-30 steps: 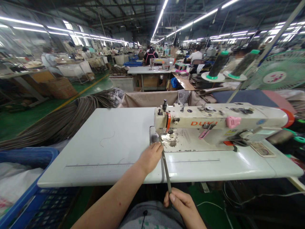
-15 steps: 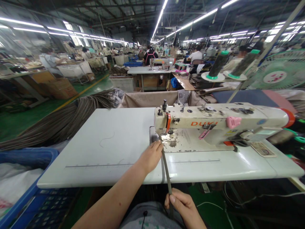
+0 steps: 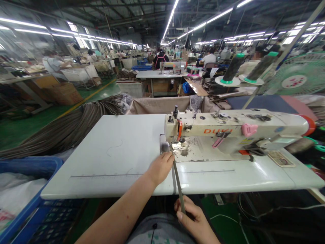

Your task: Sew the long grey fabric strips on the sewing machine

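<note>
A narrow grey-brown strip (image 3: 178, 179) runs from the needle area of a white sewing machine (image 3: 200, 130) down over the table's front edge. My left hand (image 3: 162, 166) is closed on its upper end, just in front of the presser foot, with the fingertips pressed together. Below the edge, near my lap, my right hand (image 3: 189, 213) holds the lower part of the strip between thumb and fingers. Between the two hands the strip is stretched nearly straight. Its far end under the needle is hidden by my left fingers.
The white table (image 3: 101, 152) carries a printed ruler line and loose threads. Left stands a blue crate (image 3: 54, 166) with white bags; behind it lies a long bundle of dark strips (image 3: 68, 127). Thread cones (image 3: 232, 69) and a green fan (image 3: 294, 79) rise at the right.
My right hand's thumb has shifted slightly down and its fingers have loosened a little along the strip. The left hand stays in nearly the same place by the needle.
</note>
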{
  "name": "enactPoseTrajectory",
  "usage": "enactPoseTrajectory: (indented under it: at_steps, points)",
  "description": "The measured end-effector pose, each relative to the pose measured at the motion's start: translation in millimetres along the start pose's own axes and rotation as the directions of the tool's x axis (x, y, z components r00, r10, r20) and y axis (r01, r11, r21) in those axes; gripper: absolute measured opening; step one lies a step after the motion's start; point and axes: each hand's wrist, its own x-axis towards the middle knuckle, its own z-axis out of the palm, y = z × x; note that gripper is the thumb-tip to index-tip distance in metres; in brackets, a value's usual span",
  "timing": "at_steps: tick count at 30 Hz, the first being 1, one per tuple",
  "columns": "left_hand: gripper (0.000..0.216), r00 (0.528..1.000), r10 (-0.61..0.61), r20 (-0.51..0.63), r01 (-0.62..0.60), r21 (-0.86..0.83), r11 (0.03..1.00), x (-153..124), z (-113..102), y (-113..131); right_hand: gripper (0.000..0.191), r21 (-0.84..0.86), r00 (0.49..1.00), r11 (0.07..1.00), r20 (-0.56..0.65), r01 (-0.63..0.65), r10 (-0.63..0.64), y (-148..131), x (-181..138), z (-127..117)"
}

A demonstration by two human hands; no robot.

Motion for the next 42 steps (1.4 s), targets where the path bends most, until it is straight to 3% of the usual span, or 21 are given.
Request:
enactPoseTrajectory:
  at_steps: [4, 10, 14, 19, 23, 26, 32, 38, 42]
  points:
    - [0.021, 1.000, -0.005, -0.017, 0.005, 0.004, 1.000, 0.0, 1.7, -0.2, 0.031, -0.043, 0.997, 0.997, -0.041, -0.069, 0.067, 2.7, -0.6, -0.2]
    - [0.021, 0.999, -0.016, -0.039, 0.017, 0.023, 1.000, -0.7, -0.3, 0.8, 0.039, 0.092, 0.980, 0.981, -0.086, -0.170, 0.178, 4.3, -2.5, 3.3]
    - [0.024, 0.999, -0.046, 0.014, 0.047, -0.020, 0.999, -0.6, -3.0, 0.4, 0.041, -0.056, 0.975, 0.979, -0.123, -0.194, 0.186, 3.6, -2.7, 2.3]
    - [0.023, 0.999, -0.036, 0.039, 0.037, -0.022, 0.999, -0.2, -1.7, -2.0, 0.026, -0.294, 0.966, 0.922, -0.015, -0.252, 0.259, 22.6, -4.2, 2.2]
    - [0.022, 0.999, -0.040, 0.028, 0.041, -0.023, 0.999, 0.4, -3.4, -1.0, 0.015, -0.345, 0.964, 0.903, -0.018, -0.256, 0.266, 31.2, -4.1, 3.8]
    - [0.022, 0.998, -0.053, 0.038, 0.055, -0.038, 0.998, 0.7, -4.1, 0.0, 0.018, -0.365, 0.970, 0.901, -0.028, -0.233, 0.240, 23.4, -0.2, 3.4]
    - [0.025, 0.998, -0.056, 0.041, 0.058, -0.042, 0.997, -0.7, -1.4, 0.1, 0.031, -0.335, 0.986, 0.931, 0.025, -0.145, 0.163, -2.6, 7.7, 4.5]
    - [0.024, 0.997, -0.061, 0.039, 0.063, -0.056, 0.996, -0.5, -3.2, 0.6, 0.037, -0.106, 0.989, 0.985, 0.024, -0.139, 0.143, -13.4, 3.6, -0.1]
    - [0.023, 0.999, -0.047, 0.011, 0.047, -0.034, 0.998, -1.3, -1.6, 0.1, 0.037, -0.075, 0.986, 0.990, 0.107, -0.116, 0.124, -16.7, 1.5, -2.5]
